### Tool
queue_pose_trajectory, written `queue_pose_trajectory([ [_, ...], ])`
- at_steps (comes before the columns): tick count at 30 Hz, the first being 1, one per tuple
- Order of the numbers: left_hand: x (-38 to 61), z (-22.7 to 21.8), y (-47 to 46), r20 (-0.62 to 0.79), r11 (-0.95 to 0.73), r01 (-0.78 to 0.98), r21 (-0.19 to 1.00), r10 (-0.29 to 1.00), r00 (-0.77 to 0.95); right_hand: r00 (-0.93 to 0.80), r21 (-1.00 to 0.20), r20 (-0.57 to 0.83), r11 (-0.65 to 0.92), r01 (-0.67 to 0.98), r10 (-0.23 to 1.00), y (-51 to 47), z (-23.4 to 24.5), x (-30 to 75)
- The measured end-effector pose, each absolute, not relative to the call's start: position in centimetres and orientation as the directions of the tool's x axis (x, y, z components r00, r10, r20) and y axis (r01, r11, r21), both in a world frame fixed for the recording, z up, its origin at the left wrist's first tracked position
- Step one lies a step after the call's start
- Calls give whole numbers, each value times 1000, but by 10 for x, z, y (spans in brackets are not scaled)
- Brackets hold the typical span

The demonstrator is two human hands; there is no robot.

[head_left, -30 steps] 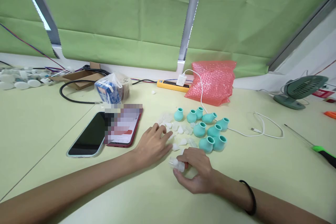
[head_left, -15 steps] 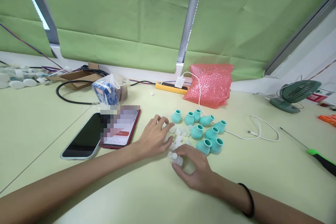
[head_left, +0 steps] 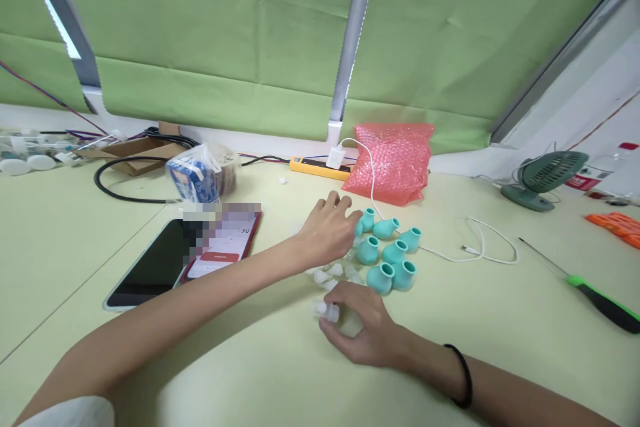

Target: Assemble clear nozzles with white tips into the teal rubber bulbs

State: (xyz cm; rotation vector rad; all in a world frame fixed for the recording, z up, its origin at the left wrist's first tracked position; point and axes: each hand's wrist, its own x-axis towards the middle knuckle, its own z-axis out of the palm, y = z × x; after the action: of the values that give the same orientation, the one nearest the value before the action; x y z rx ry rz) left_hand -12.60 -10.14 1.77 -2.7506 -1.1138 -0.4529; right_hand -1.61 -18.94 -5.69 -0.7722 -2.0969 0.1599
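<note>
My right hand (head_left: 363, 323) pinches a small translucent plastic fitting (head_left: 327, 311) with a white round part, between thumb and fingers just above the table. My left hand (head_left: 330, 230) is stretched over the left side of a group of teal rubber bulbs (head_left: 369, 250), its fingers apart. Its index fingertip is at a bulb partly hidden behind it; whether they touch I cannot tell. Several small white and clear plastic parts (head_left: 336, 272) lie loose between my hands, partly covered by my left hand and forearm.
Two phones (head_left: 150, 263) lie left of my forearm. Behind are a wrapped blue package (head_left: 193, 177), a yellow power strip (head_left: 315, 168) and a pink bubble-wrap bag (head_left: 393, 163). To the right are a white cable (head_left: 484, 240), a screwdriver (head_left: 595, 297) and a green fan (head_left: 550, 177).
My left hand has moved right and away from me, from the loose white parts to the teal bulbs. My right hand still holds the plastic fitting. The view has shifted slightly right.
</note>
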Motion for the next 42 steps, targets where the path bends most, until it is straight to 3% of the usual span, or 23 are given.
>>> queue_pose_trajectory([
  [4,-107,16,-78,242,-629,777,17,757,607,-434,-383,708,819,428,557,-188,-53,-17],
  [8,-109,2,-53,136,-648,757,82,760,635,-456,-367,712,836,408,534,-188,-49,-17],
  [16,-143,30,-79,364,-649,721,245,750,552,-357,-416,759,827,378,545,-182,-53,-13],
  [18,-157,37,-103,405,-664,628,406,747,527,-326,-426,780,835,349,534,-184,-50,-13],
  [20,-171,37,-127,336,-639,614,464,768,545,-308,-419,803,851,315,510,-187,-45,-14],
  [24,-192,18,-158,208,-594,700,397,801,562,-307,-412,824,875,252,476,-194,-38,-18],
  [27,-193,-1,-168,134,-606,690,397,782,609,-298,-458,801,852,253,519,-193,-39,-19],
  [31,-184,-27,-179,269,-576,497,648,785,559,-343,-549,703,782,294,623,-189,-45,-19],
  [34,-181,-38,-186,246,-496,369,786,798,550,-381,-558,670,771,307,637,-189,-44,-20],
  [38,-184,-38,-192,179,-461,352,815,777,603,-391,-566,654,762,315,648,-193,-41,-21],
  [42,-186,-39,-195,176,-453,427,782,819,546,-304,-649,634,703,291,711,-196,-45,-19],
])
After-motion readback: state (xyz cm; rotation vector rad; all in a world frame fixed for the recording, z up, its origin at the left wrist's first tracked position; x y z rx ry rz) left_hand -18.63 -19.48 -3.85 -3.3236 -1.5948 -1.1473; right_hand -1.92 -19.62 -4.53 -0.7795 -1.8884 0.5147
